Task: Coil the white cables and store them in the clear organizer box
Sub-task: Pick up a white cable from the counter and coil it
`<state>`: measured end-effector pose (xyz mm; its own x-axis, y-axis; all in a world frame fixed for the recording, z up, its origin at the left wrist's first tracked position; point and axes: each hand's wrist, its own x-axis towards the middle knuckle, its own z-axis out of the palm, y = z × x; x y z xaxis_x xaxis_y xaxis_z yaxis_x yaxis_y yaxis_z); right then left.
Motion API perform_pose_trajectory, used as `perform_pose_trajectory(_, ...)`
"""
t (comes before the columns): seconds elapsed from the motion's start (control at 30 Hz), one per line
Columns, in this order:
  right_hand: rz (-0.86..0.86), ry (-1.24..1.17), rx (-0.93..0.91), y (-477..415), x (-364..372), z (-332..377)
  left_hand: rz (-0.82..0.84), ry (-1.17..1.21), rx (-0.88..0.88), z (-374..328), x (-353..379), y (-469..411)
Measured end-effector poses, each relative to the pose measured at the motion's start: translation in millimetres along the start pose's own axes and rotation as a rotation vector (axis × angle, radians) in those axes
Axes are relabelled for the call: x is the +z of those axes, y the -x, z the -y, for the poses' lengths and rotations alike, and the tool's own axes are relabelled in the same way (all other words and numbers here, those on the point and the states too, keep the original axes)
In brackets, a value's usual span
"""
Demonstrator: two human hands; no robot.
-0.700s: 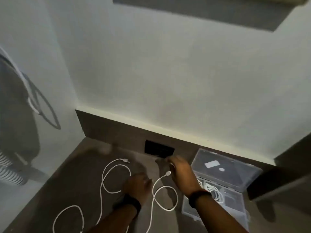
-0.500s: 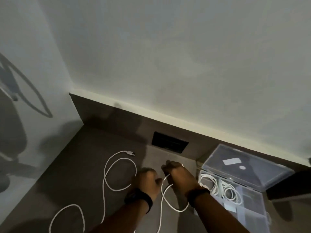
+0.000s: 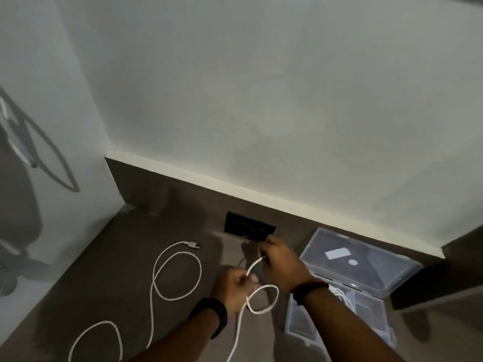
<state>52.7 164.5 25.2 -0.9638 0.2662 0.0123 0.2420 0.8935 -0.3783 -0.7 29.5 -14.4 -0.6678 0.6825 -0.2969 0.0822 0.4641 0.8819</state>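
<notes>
Both hands (image 3: pixel 258 270) raised, pinching white cable (image 3: pixel 261 299).

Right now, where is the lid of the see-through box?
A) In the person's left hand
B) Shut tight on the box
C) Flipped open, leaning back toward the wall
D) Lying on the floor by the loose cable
C: the lid of the clear organizer box is swung open toward the wall, while both the left hand and right hand hold a white cable.
</notes>
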Motion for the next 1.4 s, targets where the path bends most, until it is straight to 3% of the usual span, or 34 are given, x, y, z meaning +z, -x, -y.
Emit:
perform_pose_trajectory(0.1,-0.116,-0.024,0.024,10.0,-59.8,12.4,-0.111,0.211,0.124,-44.0,-15.3,8.9)
perform_pose_trajectory(0.2,-0.163,-0.041,0.040,29.9,-122.8,33.6,-0.102,0.219,0.289,-95.5,-32.2,26.4)
perform_pose_trajectory(0.3,-0.060,-0.101,0.069,54.4,-178.4,55.6,-0.109,0.047,0.476,-148.1,-41.8,50.8)
perform_pose_trajectory(0.43,0.011,-0.353,0.173,92.4,-235.2,76.8,-0.223,-0.287,0.713,-200.1,-46.9,88.3)
perform_pose_trajectory(0.57,0.115,-0.309,0.266,140.1,-270.5,90.7,-0.111,-0.263,0.738,-230.5,-58.4,126.1)
perform_pose_trajectory(0.63,0.206,-0.323,0.261,162.9,-281.0,94.7,-0.173,-0.199,0.710,-245.0,-70.5,139.1)
perform_pose_trajectory(0.73,0.350,-0.604,0.087,194.8,-294.4,109.4,-0.329,-0.118,0.645,-267.6,-84.1,158.6)
perform_pose_trajectory(0.83,0.407,-1.089,-0.276,213.6,-312.7,147.8,-0.270,-0.033,0.644,-289.3,-78.0,171.9)
perform_pose_trajectory(0.93,0.150,-1.423,-0.577,221.9,-332.9,191.4,-0.147,0.047,0.696,-305.8,-60.7,183.0)
perform_pose_trajectory(1.0,-0.234,-1.453,-0.645,220.5,-346.0,205.9,-0.125,0.012,0.732,-314.0,-56.3,190.1)
perform_pose_trajectory(1.07,-0.818,-0.963,-0.604,215.1,-355.5,204.0,-0.164,-0.027,0.777,-320.1,-59.4,199.4)
perform_pose_trajectory(1.1,-1.046,-0.554,-0.531,213.0,-357.8,200.1,-0.199,-0.031,0.817,-322.9,-63.1,204.1)
perform_pose_trajectory(1.13,-1.150,-0.122,-0.433,211.7,-358.8,196.7,-0.239,-0.032,0.859,-325.6,-69.1,208.1)
perform_pose_trajectory(1.2,-0.955,0.461,-0.176,209.2,-353.9,187.4,-0.335,-0.059,0.929,-332.1,-83.9,214.6)
perform_pose_trajectory(1.23,-0.781,0.539,-0.056,209.2,-348.7,185.3,-0.386,-0.090,0.956,-335.2,-91.8,216.0)
perform_pose_trajectory(1.3,-0.381,0.226,0.022,213.2,-341.2,188.2,-0.460,-0.143,0.983,-339.3,-104.3,214.5)
perform_pose_trajectory(1.4,0.123,-0.675,-0.235,218.9,-346.4,201.8,-0.395,-0.094,0.977,-339.0,-110.5,209.8)
